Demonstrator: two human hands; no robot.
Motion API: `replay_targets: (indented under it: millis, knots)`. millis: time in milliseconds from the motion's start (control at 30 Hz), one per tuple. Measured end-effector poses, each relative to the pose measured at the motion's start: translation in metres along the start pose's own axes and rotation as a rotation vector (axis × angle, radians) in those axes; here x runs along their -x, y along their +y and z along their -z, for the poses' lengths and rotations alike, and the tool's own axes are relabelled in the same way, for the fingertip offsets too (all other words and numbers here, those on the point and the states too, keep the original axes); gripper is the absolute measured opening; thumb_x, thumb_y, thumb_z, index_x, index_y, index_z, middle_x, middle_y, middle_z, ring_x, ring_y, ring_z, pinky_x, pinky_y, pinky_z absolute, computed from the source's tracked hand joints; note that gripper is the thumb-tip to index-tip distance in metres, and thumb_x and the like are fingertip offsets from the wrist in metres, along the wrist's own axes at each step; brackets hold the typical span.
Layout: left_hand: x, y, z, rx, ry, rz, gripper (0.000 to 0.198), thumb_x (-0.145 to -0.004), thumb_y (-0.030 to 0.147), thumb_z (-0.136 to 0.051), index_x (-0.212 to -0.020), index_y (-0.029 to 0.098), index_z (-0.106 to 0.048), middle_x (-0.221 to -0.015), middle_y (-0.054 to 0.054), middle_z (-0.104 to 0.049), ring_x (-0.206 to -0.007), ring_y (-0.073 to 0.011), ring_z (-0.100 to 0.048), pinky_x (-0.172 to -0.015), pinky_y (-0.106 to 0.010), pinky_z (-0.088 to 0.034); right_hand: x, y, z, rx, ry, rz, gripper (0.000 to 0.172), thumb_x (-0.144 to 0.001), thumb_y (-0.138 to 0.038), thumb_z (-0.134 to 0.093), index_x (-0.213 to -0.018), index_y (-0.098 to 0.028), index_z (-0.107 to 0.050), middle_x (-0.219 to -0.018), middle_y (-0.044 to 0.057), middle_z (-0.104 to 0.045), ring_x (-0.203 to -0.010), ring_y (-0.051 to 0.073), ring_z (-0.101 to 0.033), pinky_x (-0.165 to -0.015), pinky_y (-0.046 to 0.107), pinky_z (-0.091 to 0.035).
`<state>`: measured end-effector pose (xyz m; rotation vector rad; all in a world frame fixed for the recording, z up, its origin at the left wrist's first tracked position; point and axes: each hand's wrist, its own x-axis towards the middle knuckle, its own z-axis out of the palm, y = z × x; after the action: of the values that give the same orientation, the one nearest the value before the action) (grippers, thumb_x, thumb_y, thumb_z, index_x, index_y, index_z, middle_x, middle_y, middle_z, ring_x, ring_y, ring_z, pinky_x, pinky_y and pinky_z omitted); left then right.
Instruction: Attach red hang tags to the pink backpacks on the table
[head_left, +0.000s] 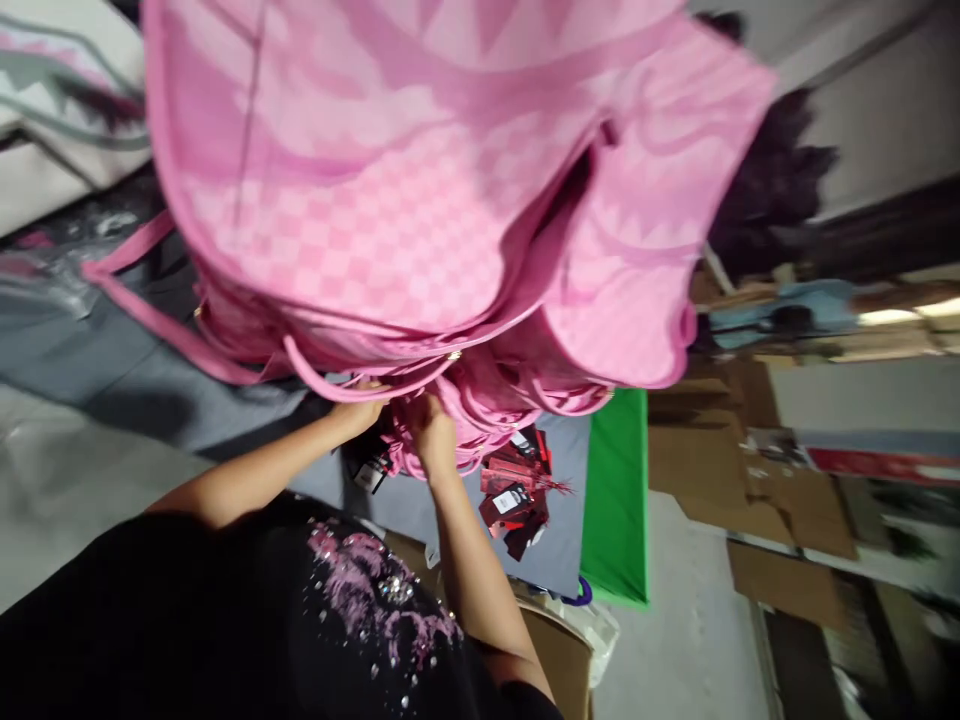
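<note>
A large pink backpack [360, 220] with a checked and toothed print fills the upper middle, close to the camera. My left hand [361, 412] reaches in at its lower edge, beside a looped pink strap [330, 385]; its fingers are mostly hidden. Just to the right, my right hand [435, 437] is closed among gathered pink straps and fabric [484, 440]. What lies inside its fingers is hidden. A black tag with a white label [369, 476] hangs below my left hand.
Several red and black hang tags [517, 490] lie on the grey table cover [559, 550]. A green cloth [619, 500] edges the table's right end. Cardboard boxes [697, 450] stand farther right. An open carton [562, 655] sits below. Clear plastic wrapping [67, 265] lies at left.
</note>
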<state>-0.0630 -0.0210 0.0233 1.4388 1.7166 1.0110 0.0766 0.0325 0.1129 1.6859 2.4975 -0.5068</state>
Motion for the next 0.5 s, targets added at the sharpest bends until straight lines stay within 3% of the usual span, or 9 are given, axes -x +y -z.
replay_targets:
  millis: [100,200,367,500]
  knots:
    - [-0.005,-0.005,-0.009,0.081,-0.004,-0.013,0.039,-0.093,0.025,-0.037,-0.109,0.016,-0.072,-0.111,-0.010,-0.074,-0.104,-0.0221,-0.068,-0.097,-0.036,-0.053,-0.004,-0.011,0.008,0.245,-0.077,-0.056,0.027,-0.098,-0.016,-0.040,-0.114,-0.012,-0.061,-0.090,0.012,-0.074,-0.079,0.022,-0.069,-0.065,0.029,-0.046]
    - [-0.020,-0.009,-0.013,0.074,-0.013,0.002,0.043,-0.091,0.036,-0.037,-0.108,0.016,-0.070,-0.106,-0.010,-0.075,-0.095,-0.0232,-0.071,-0.091,-0.035,-0.055,-0.013,-0.013,0.019,0.343,-0.108,-0.030,0.031,-0.097,-0.010,-0.036,-0.117,-0.014,-0.060,-0.095,0.013,-0.073,-0.082,0.024,-0.071,-0.065,0.031,-0.050]
    - [-0.027,0.013,0.002,-0.038,-0.120,-0.036,0.038,-0.088,0.039,-0.036,-0.099,0.025,-0.069,-0.099,-0.005,-0.076,-0.093,-0.0257,-0.072,-0.086,-0.036,-0.055,-0.001,0.006,0.027,0.363,0.119,0.088,0.019,-0.096,-0.017,-0.045,-0.105,-0.019,-0.062,-0.107,0.012,-0.064,-0.087,0.025,-0.068,-0.071,0.035,-0.053]
    - [-0.017,0.010,0.005,-0.015,-0.133,-0.063,0.031,-0.084,0.047,-0.042,-0.094,0.031,-0.067,-0.080,-0.001,-0.074,-0.080,-0.0275,-0.072,-0.077,-0.038,-0.056,0.004,0.020,0.015,0.105,0.223,0.174,0.018,-0.086,-0.012,-0.055,-0.101,-0.019,-0.060,-0.104,0.007,-0.066,-0.081,0.019,-0.066,-0.068,0.028,-0.051]
